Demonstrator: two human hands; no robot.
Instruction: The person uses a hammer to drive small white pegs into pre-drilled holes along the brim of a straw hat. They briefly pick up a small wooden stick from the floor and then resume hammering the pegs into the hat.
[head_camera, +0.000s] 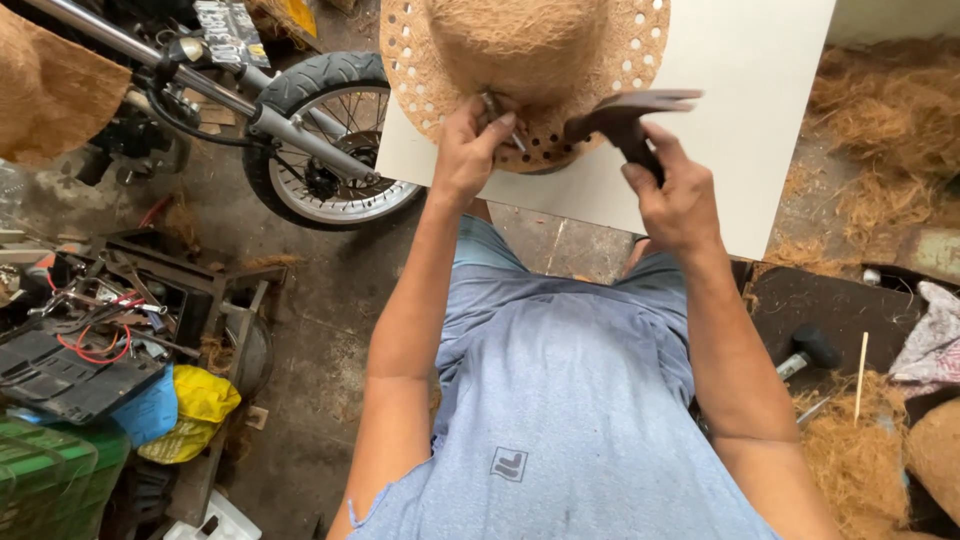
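Observation:
A hat made of brown coconut fibre (530, 50), with a brim full of punched round holes, lies on a white board (740, 120). My left hand (470, 150) pinches a small metal punch (497, 110) upright against the brim's near edge. In my right hand (680, 195) is a dark hammer (625, 115), held by its handle, its head hovering just right of the punch and above the brim.
A motorcycle front wheel (320, 140) and fork stand to the left on the concrete floor. Tools and wires fill a tray (90, 320) at the far left, with yellow and blue bags below. Loose coconut fibre (890, 110) is piled at the right, near a mallet (810, 350).

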